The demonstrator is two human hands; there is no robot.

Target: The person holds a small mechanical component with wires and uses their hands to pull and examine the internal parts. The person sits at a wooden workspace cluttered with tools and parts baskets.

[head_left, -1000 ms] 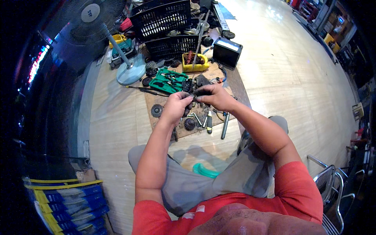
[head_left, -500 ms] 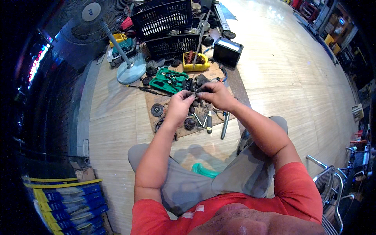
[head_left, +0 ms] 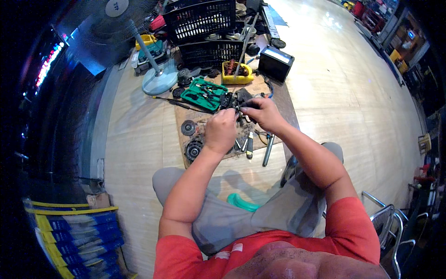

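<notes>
My left hand [head_left: 221,129] and my right hand [head_left: 262,114] meet over a cardboard sheet [head_left: 180,122] on the floor. Both have their fingers closed at a small dark piece between them, too hidden to name. Dark greasy parts [head_left: 227,99] lie just beyond my fingertips. Left of my left hand are a round grooved pulley [head_left: 188,127] and a larger black ring-shaped part [head_left: 193,149]. Nearer me, below my right hand, lie a yellow-and-black handled tool [head_left: 250,146], pliers [head_left: 261,136] and a metal tube [head_left: 268,152]. A green tool tray [head_left: 216,109] sits beyond my left hand.
A standing fan [head_left: 160,83], black crates [head_left: 204,52], a yellow container [head_left: 239,80] and a black battery [head_left: 276,65] stand at the far side. A green stool [head_left: 241,202] is between my legs. Blue-and-yellow boxes [head_left: 83,235] are stacked at left, a metal chair [head_left: 388,223] at right.
My left hand has moved slightly right and turned so its back shows, uncovering more of the black ring-shaped part. My right hand stays close against it. The whole view has shifted slightly.
</notes>
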